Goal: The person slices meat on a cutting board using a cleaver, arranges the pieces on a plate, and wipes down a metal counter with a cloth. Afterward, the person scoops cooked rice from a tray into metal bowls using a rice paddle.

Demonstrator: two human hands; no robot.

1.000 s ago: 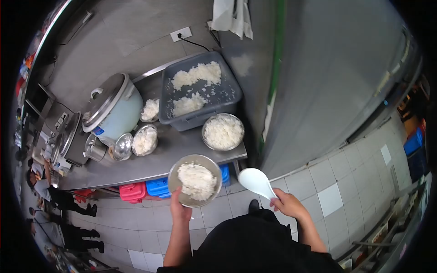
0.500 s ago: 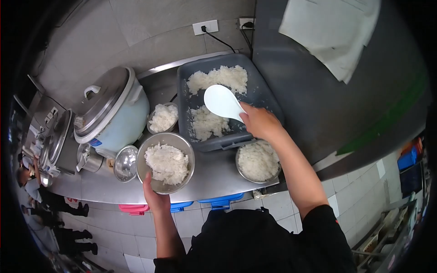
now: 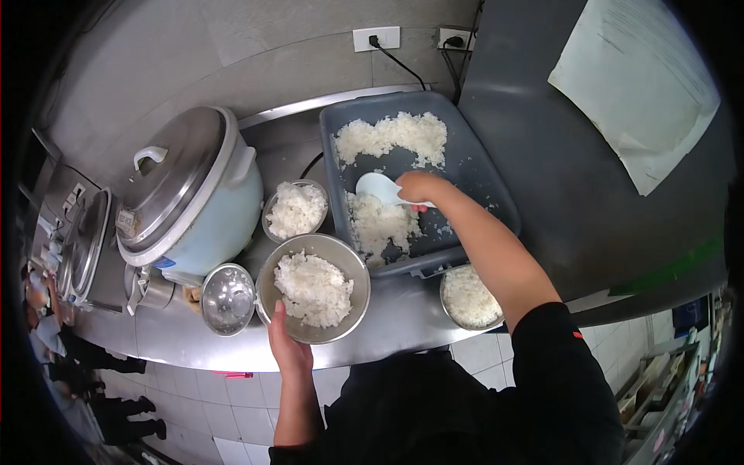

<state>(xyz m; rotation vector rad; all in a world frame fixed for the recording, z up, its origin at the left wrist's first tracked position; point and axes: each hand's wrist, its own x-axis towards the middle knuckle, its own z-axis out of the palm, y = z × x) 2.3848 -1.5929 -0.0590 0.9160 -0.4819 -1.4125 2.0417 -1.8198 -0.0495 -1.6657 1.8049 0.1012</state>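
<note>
My left hand [image 3: 290,345] grips the near-left rim of a metal bowl [image 3: 359,271], with its thumb on the edge. Inside the bowl lies a mound of white rice [image 3: 314,288]. My right hand [image 3: 422,190] is closed on the handle of a pale rice paddle [image 3: 377,186]. The paddle's blade touches a clump of rice [image 3: 380,225] in the left near part of a grey plastic tub [image 3: 484,174]. More rice [image 3: 395,138] is spread along the tub's far side.
A small bowl of rice [image 3: 296,209] and an empty metal bowl [image 3: 228,299] stand left of the tub. Another rice bowl [image 3: 471,297] sits beneath my right forearm. A large rice cooker [image 3: 205,194] occupies the left counter. People [image 3: 85,349] stand far left.
My right hand has lowered the paddle from above the tub onto the rice inside. The camera view has shifted, and the bowl in my left hand appears nearer the tub.
</note>
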